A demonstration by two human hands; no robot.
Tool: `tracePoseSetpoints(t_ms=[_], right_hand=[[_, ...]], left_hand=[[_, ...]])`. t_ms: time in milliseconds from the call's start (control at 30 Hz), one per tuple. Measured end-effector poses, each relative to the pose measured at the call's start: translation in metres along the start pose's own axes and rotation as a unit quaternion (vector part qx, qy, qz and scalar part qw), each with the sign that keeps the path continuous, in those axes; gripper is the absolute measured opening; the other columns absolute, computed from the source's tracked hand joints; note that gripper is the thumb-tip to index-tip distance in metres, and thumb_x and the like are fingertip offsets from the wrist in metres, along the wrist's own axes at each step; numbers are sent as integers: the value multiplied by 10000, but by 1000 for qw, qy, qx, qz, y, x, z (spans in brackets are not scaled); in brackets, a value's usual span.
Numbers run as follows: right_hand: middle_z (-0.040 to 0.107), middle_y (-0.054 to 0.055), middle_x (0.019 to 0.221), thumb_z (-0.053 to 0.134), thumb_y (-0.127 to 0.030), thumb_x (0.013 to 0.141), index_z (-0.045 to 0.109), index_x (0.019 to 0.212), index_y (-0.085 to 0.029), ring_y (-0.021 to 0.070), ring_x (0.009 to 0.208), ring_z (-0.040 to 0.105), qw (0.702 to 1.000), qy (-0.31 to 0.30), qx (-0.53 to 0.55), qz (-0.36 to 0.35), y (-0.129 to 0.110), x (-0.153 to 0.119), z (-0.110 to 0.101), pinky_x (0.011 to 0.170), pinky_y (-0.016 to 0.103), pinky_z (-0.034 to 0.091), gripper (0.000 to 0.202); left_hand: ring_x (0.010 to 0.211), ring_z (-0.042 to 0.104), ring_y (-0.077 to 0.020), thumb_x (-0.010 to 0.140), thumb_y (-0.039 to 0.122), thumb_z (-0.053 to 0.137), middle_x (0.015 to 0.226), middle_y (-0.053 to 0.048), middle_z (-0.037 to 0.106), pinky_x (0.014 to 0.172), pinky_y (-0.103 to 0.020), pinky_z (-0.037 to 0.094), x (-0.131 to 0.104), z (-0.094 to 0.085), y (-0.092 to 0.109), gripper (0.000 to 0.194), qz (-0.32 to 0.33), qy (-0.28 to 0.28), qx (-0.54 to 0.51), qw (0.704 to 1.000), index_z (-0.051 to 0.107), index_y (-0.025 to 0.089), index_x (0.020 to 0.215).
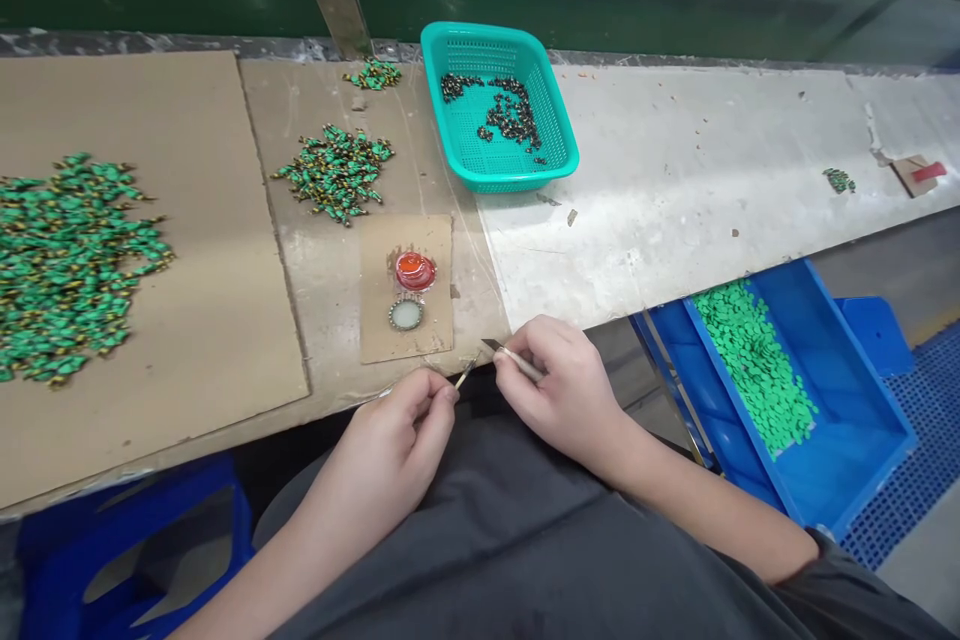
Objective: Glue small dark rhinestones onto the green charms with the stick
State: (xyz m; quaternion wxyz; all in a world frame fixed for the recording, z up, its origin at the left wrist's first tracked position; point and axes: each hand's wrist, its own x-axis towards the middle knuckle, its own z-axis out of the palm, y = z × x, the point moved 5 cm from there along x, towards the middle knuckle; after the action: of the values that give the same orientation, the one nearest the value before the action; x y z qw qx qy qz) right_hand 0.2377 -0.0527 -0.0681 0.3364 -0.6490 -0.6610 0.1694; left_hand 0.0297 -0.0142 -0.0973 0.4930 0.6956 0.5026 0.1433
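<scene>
My right hand point(559, 375) is closed around a slim tool with a pale handle point(525, 366) and a dark pointed tip; whether that tip is a blade or bristles, I cannot tell. Between thumb and forefinger, my left hand point(401, 435) pinches a small thin pale stick with a dark end point(466, 375). The tips of both face each other, a short gap apart, at the table's front edge. Just beyond them lies a cardboard piece point(375, 335) bearing a red-orange glossy blob point(415, 270) and a bottle cap with whitish contents point(406, 315).
Piles of small green, black and yellow pieces lie at left point(67, 270) and centre point(337, 170). A teal basket point(566, 160) with small dark pieces stands behind. A blue bin point(862, 450) with green pieces is below right, a blue stool point(52, 560) below left.
</scene>
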Motion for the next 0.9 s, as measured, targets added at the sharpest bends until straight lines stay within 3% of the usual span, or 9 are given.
tracePoseSetpoints(t_ms=[200, 367, 467, 533, 633, 767, 900], right_hand=[[807, 38, 886, 701, -197, 1142, 717, 948, -249, 224, 801, 761, 1000, 8, 11, -7, 10, 8, -10, 766, 359, 574, 201], [879, 124, 1077, 718, -234, 1193, 870, 1216, -199, 306, 1005, 835, 998, 14, -50, -39, 35, 28, -22, 911, 435, 640, 158], [848, 158, 1191, 760, -248, 1172, 868, 1333, -187, 340, 1083, 806, 992, 39, -88, -84, 32, 32, -29, 952, 493, 615, 205], [835, 143, 1211, 766, -230, 1165, 878, 1272, -211, 333, 1119, 774, 984, 18, -92, -153, 18, 29, -27, 968, 499, 573, 156], [837, 97, 1191, 735, -185, 1186, 882, 1161, -244, 297, 1114, 719, 964, -63, -85, -244, -1, 21, -11, 954, 474, 501, 160], [839, 85, 1198, 735, -185, 1206, 875, 1100, -230, 284, 1082, 657, 953, -110, -99, -264, -6, 17, 7, 930, 460, 433, 181], [843, 72, 1155, 702, -181, 1234, 849, 1088, -234, 264, 1065, 651, 950, -121, -78, -277, -5, 21, 7, 935, 437, 425, 214]], left_hand=[[506, 609, -199, 1086, 476, 569, 598, 46, 672, 561, -311, 468, -1, 0, -1, 329, -5, 3, -4, 1000, 635, 307, 812], [485, 578, -190, 1087, 472, 569, 591, 51, 663, 549, -311, 446, -2, -1, 2, 323, -14, 2, -4, 1000, 666, 296, 835], [485, 578, -192, 1081, 474, 568, 586, 50, 655, 543, -310, 446, -1, -1, 3, 324, -14, 4, -7, 1000, 657, 297, 824], [501, 596, -198, 1082, 488, 565, 595, 45, 656, 549, -310, 458, -1, 0, 3, 334, -11, 5, -10, 1000, 651, 298, 821], [532, 632, -207, 1088, 495, 559, 612, 37, 661, 566, -310, 483, -2, 1, 1, 345, -9, 6, -13, 1000, 632, 299, 813], [535, 629, -201, 1091, 465, 556, 618, 42, 657, 565, -307, 484, -2, 2, 2, 330, -3, 3, -17, 1000, 625, 298, 816], [513, 584, -178, 1091, 415, 561, 609, 65, 629, 549, -296, 457, -3, -2, 5, 301, 11, -5, -18, 1000, 651, 292, 831]])
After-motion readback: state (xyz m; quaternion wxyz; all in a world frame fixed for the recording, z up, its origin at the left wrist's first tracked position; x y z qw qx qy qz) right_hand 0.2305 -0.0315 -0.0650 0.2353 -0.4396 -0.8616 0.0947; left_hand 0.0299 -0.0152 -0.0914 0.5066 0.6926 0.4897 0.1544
